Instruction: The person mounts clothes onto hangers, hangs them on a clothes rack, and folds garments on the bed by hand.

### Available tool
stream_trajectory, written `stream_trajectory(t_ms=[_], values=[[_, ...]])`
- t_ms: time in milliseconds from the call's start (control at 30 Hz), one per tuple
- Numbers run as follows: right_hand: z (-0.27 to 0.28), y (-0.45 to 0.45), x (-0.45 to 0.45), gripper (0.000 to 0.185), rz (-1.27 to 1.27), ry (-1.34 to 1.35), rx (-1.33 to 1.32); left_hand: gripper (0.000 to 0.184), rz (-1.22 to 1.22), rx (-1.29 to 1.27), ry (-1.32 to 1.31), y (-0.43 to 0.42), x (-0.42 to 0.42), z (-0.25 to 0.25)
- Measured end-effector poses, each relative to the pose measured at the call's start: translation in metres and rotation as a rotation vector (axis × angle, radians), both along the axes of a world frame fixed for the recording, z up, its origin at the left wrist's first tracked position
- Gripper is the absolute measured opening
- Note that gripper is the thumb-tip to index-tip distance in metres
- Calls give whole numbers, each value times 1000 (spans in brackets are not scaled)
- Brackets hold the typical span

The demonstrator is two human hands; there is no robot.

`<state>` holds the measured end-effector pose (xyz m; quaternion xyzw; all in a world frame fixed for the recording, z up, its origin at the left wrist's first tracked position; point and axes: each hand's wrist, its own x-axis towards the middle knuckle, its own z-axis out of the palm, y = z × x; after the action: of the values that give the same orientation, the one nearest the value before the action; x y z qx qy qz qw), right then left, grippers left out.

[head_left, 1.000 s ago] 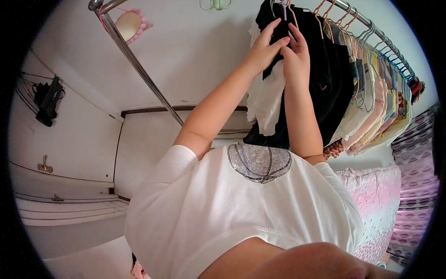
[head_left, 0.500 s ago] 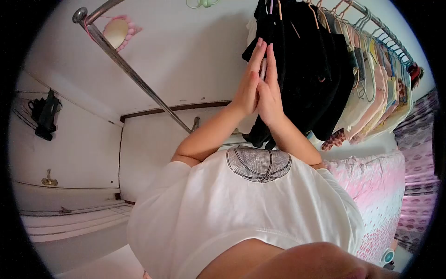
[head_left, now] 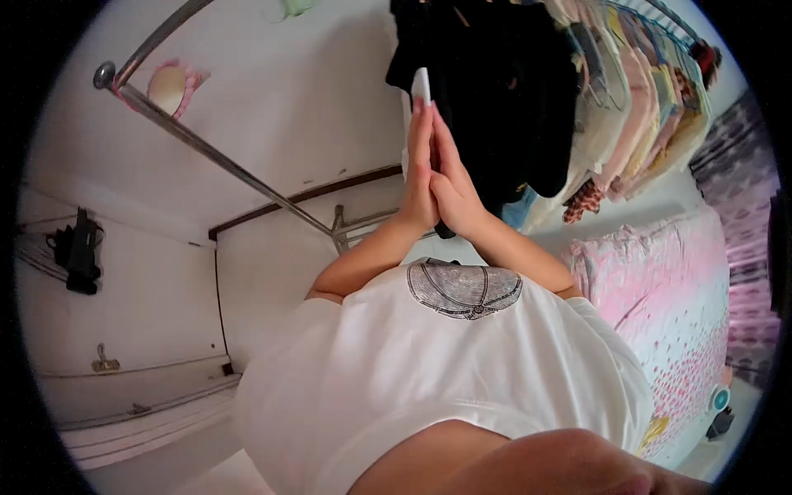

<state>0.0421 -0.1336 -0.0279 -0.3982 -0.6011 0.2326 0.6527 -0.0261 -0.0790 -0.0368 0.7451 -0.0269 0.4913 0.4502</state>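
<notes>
Door (head_left: 153,280), white, fills the far left of what I see; a black thing (head_left: 80,252) hangs against it, too blurred for me to name. Below that, near the door's lower edge, is a small metal latch (head_left: 105,360). Next comes a slanting metal bar (head_left: 210,153), with a knob at its upper left end; just beside that end is a small mirror (head_left: 167,91) with a scalloped pink rim.

Further right I have my two hands together, fingers straight, pressed palm to palm and pointing away from me. My left hand (head_left: 417,177) makes the left side of the clasp. Between the hands I grip a flat white piece (head_left: 421,85), one end poking out beyond my fingertips; the rest is hidden, and I can't tell what it is. My right hand (head_left: 456,188) lies flat against the left, its thumb bent in towards it.

Just past my fingertips hang black clothes (head_left: 503,99); I can't tell whether the white piece touches them. To their right, pale clothes (head_left: 631,107) crowd together on hangers under the clothes rail (head_left: 660,12). Below is a bed (head_left: 672,297) with a pink-and-white cover, a round turquoise thing (head_left: 720,399) by its right edge, and at far right a patterned curtain (head_left: 747,177).
</notes>
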Motion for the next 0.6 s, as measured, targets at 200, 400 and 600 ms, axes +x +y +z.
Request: stream_trajectory(t_ms=[200,400,600], values=[[-15,-79,21,67,-81,43,-83,63,-131,-87,85,-66,28,-20],[-45,-178,54,65,-406,151,-160,60,-321,-200,209,-156,77,-54],[-99,-312,79,62,-838,252,-327,57,-545,-278,417,-269,126,-105]])
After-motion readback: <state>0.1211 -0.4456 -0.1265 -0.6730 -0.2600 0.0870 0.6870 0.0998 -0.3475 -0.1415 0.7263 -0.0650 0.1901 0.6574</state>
